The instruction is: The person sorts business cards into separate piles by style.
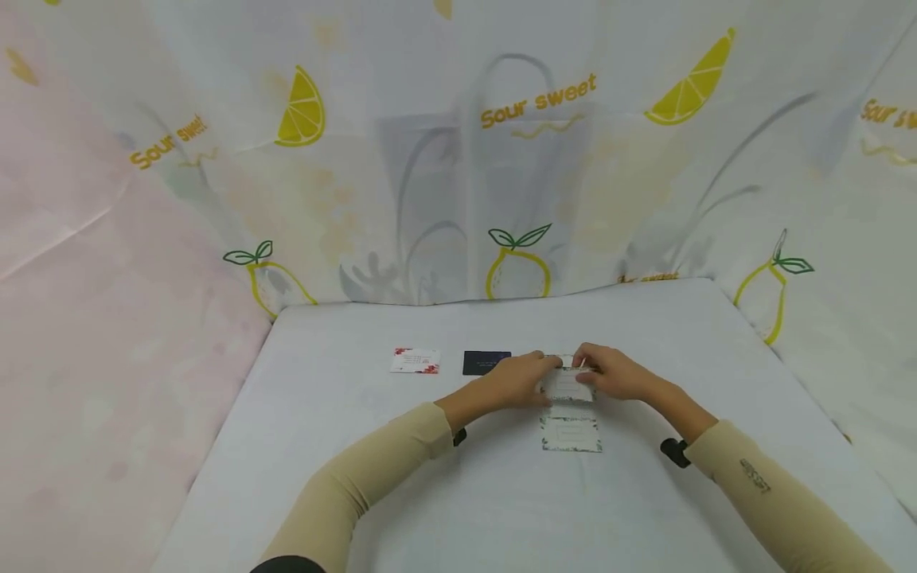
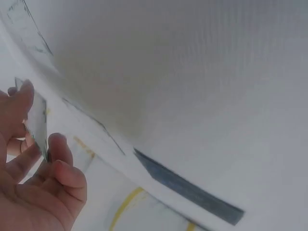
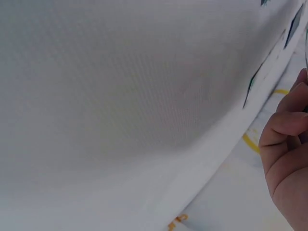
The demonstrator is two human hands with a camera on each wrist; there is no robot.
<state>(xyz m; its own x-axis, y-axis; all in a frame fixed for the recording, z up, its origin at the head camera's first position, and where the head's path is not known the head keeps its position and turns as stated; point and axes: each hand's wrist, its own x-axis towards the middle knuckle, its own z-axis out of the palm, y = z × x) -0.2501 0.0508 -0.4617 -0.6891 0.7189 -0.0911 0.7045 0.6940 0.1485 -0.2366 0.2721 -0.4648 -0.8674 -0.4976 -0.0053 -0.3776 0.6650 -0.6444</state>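
Observation:
Between both hands is a white card with a green leafy border (image 1: 566, 385), raised off the table. My left hand (image 1: 514, 382) holds it at its left side; in the left wrist view, the fingers of that hand (image 2: 41, 192) meet the thin card (image 2: 37, 118). At its right side, my right hand (image 1: 618, 372) pinches the card with bent fingers. The right wrist view shows only part of the right hand (image 3: 288, 159), at the frame's edge. A similar leafy-bordered card (image 1: 571, 435) lies nearer to me, and another card (image 1: 566, 360) lies behind, partly covered by the hands.
On the white-covered table (image 1: 337, 446), a dark card (image 1: 484, 363) lies beside the left hand, its right end overlapped by the fingers. Farther left lies a white card with red flowers (image 1: 415, 360). A lemon-printed curtain (image 1: 430, 199) stands behind the table.

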